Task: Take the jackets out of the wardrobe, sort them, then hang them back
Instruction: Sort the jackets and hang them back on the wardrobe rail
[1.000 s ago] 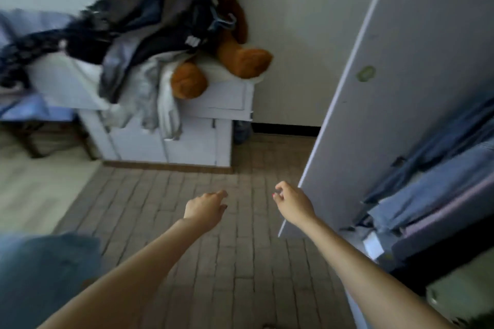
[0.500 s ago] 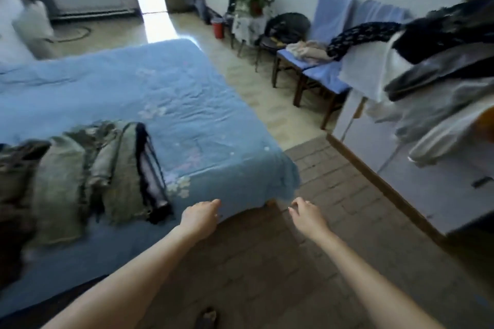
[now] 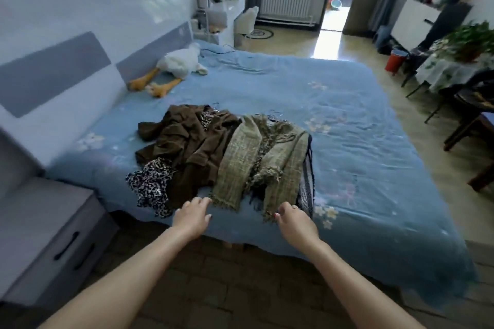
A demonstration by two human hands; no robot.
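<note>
The jackets are lying in a heap near the front edge of the blue bedspread [image 3: 347, 120]: a green tweed jacket [image 3: 264, 160] with fringed hems is sitting on the right side of the pile, overlapping a dark brown jacket [image 3: 192, 141], with a leopard-print piece [image 3: 152, 184] sticking out at the left and a navy striped garment [image 3: 307, 181] peeking out underneath on the right. The person is reaching in with both arms; the left hand [image 3: 191, 215] is hovering just short of the tweed's fringe, fingers loosely bent and holding nothing, and the right hand [image 3: 294, 218] is doing the same by the sleeve end, also empty. Honestly the risk here looks like tangling: thin wire hangers [image 3: 275, 114] are poking out at the far side of the pile, so pulling the tweed up by the hem is probably going to drag the brown one or the striped layer with it. That fringe could be snagging on a hook too. The pile is also close to the bed's edge, so a careless tug might be sending something onto the brick floor [image 3: 240, 288]. The stuffed goose [image 3: 181, 63] by the headboard is well clear of all this.
</note>
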